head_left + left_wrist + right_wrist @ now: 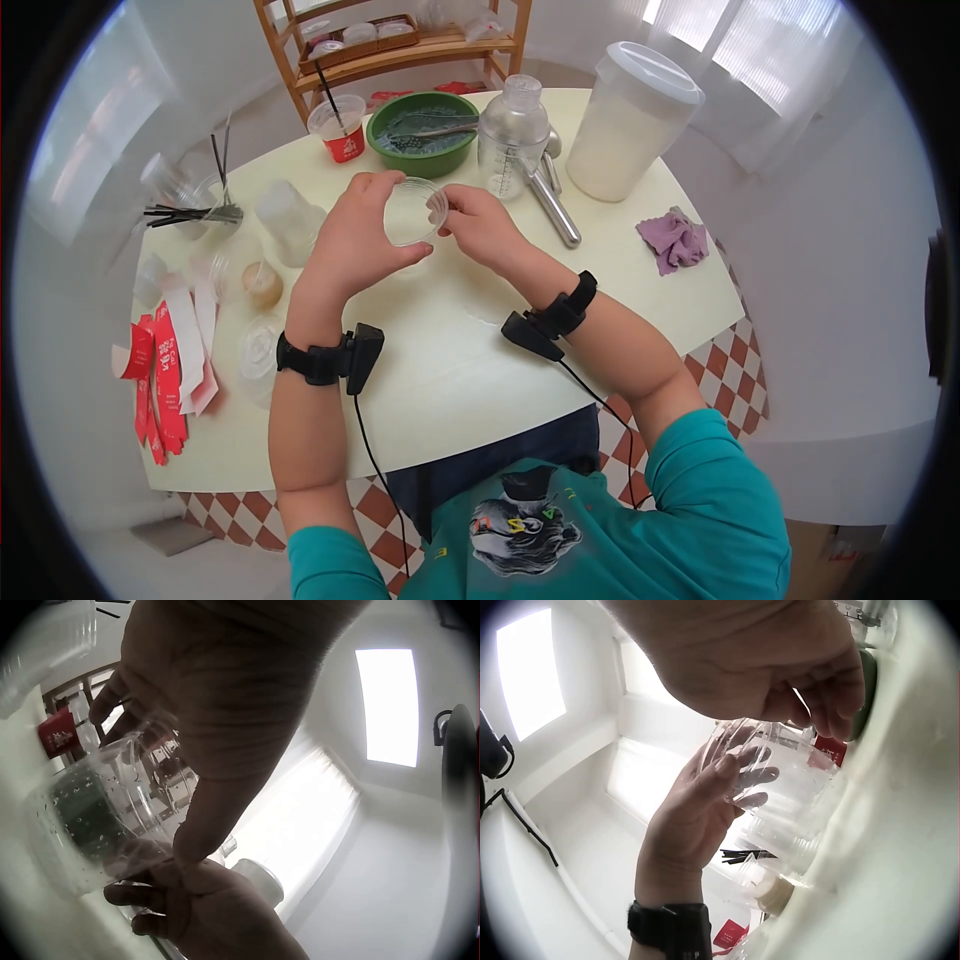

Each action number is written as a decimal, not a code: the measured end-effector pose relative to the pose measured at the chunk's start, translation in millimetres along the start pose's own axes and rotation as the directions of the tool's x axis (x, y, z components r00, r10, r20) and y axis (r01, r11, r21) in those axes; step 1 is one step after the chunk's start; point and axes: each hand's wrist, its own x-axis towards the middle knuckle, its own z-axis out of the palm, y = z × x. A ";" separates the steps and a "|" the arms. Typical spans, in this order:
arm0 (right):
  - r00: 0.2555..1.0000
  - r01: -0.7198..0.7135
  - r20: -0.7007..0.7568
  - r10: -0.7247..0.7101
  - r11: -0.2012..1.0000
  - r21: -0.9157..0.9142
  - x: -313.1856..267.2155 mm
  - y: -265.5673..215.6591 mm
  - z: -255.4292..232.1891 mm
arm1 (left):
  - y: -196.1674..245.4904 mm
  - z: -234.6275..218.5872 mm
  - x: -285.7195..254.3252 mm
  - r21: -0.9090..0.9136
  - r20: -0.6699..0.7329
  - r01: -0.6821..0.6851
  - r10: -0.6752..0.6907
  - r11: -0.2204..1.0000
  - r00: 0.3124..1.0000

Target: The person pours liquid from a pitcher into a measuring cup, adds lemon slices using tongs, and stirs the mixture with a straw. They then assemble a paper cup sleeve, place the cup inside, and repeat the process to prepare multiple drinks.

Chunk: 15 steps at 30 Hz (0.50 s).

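My left hand (350, 240) grips a clear plastic cup (412, 215) over the middle of the table, its thumb on the near side and fingers on the far side. Water droplets show on the cup wall in the left wrist view. My right hand (487, 230) pinches the cup at its right edge, fingertips at the rim in the head view. In the right wrist view the cup (799, 784) tilts between the two hands, and the right fingers are curled near its rim.
Behind the hands stand a green basin (420, 166) holding water and a utensil, a clear shaker (510, 150), a metal tool (553, 212) and a tall pitcher (625, 135). A purple cloth (672, 240) lies right. Black straws (205, 213) and red cup sleeves (165, 380) lie left.
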 end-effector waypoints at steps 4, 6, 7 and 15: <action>0.995 -0.080 -0.028 0.094 0.941 0.329 -27.2 -21.9 -21.1 | 12.0 4.3 0.6 -0.100 0.075 0.010 -0.002 0.995 0.997; 0.988 -0.117 -0.047 0.147 0.911 0.395 -32.0 -26.7 -26.8 | 12.1 10.2 -0.3 -0.104 0.080 -0.021 0.030 0.994 0.996; 0.991 -0.080 -0.085 0.107 0.959 0.272 -32.2 -24.0 -27.0 | 11.4 13.8 -0.7 -0.103 0.092 -0.045 0.055 0.994 0.994; 0.997 -0.067 -0.056 0.062 0.993 -0.101 -24.9 -4.6 -29.2 | 11.3 12.5 -1.7 -0.319 0.169 0.026 0.030 0.947 0.985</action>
